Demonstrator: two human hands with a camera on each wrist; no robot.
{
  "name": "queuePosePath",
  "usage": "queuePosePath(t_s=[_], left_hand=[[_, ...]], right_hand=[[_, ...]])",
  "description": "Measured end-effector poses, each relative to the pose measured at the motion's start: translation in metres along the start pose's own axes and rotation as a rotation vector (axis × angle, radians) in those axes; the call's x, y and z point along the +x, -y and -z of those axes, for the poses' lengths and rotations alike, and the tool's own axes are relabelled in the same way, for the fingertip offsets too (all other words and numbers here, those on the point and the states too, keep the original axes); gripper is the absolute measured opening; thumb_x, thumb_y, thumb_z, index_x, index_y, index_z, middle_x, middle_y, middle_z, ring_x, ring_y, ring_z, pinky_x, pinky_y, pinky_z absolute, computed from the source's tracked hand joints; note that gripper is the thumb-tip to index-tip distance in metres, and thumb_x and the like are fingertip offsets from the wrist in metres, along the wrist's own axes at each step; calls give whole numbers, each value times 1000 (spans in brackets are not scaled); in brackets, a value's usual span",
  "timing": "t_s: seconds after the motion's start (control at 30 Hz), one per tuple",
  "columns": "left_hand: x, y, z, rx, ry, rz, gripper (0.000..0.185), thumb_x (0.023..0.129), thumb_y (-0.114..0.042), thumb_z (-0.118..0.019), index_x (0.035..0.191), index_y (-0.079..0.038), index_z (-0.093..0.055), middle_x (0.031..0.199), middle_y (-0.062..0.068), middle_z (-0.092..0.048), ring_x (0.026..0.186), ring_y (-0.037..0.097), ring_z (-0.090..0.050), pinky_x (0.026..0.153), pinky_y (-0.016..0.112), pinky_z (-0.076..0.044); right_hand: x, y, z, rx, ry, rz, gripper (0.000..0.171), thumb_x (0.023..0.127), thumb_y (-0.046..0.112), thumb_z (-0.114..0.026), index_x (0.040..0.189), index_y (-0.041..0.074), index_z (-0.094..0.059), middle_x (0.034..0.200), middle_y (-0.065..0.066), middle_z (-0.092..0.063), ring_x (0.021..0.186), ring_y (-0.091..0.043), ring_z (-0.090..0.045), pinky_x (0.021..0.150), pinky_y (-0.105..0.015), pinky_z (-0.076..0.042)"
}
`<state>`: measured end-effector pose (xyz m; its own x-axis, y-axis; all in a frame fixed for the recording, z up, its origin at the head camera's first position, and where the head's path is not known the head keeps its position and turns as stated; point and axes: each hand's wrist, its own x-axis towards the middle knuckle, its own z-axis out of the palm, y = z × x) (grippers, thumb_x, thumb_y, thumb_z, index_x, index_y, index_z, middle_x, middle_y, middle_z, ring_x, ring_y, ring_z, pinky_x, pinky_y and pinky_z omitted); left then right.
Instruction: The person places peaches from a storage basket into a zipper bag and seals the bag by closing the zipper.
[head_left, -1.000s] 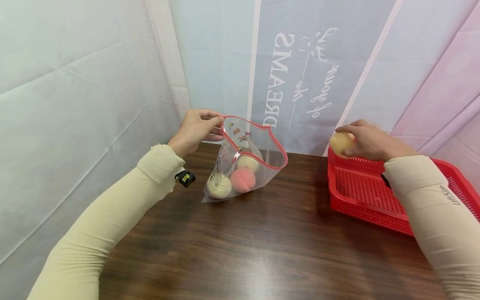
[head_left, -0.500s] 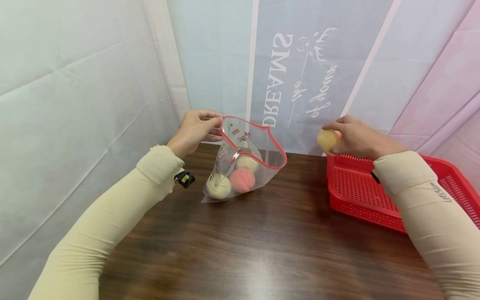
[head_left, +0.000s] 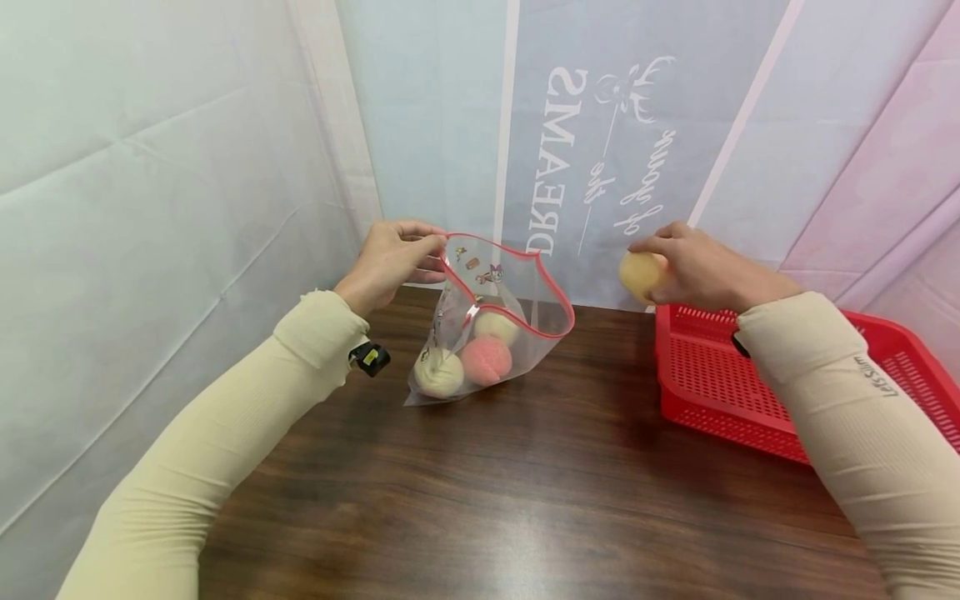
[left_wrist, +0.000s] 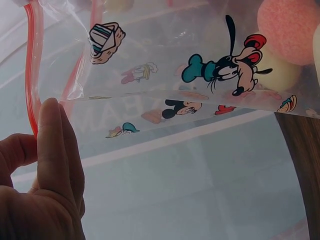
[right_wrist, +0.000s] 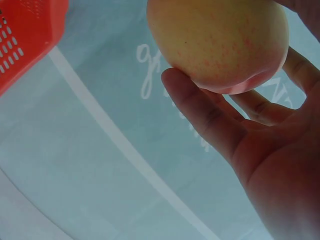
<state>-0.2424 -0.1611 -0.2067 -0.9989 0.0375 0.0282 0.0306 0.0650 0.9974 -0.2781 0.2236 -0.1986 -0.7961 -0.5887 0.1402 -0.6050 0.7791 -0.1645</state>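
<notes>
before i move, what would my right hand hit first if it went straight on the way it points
Probably the open clear bag: your right hand points across toward it, the fruit leading. Depth is unclear in the head view, so it could pass above and meet the printed cloth.

Glossy dark wood table (head_left: pixel 420 492), creased white wall (head_left: pixel 172 208), probably cloth, blue lettered backdrop (head_left: pixel 570 150)
</notes>
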Motion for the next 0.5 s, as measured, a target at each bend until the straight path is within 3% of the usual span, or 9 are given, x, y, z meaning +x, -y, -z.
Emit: queuePosePath(t_s=[0.5], left_hand=[[1,1,0,-10,5,0,22,96,-3,-61,114,8,-66,88,11,-67,68,18,-70,69,32,-65]], right_hand=[[6,19,12,-19,-45,77,59,71,0,-82,127,-2,-63,121,-30,-52,107,-45,-52,84,-54,-52]])
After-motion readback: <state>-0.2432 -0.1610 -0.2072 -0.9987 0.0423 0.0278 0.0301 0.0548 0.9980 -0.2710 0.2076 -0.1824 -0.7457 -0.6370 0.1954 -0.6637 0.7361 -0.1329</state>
